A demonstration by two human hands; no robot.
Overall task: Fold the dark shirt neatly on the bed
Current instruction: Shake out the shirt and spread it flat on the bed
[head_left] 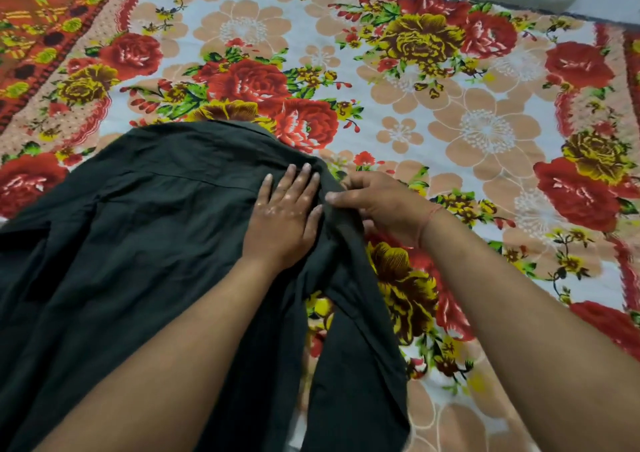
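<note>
Palm down, the left hand [282, 217] lies flat and open on the dark shirt [138, 243], fingers spread near its shoulder seam. Just beside it the right hand [384, 205] is closed, pinching the sleeve fold between thumb and fingers. That shirt is spread over the near left part of the floral bed [450, 112], collar toward the far edge

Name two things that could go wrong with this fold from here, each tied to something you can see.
1. The right hand pinches only the shoulder seam, so the long sleeve trailing toward the camera may fold over crooked.
2. The left hand flattens just one patch of the dark shirt; wrinkles across the rest could get pressed into the fold.
</note>
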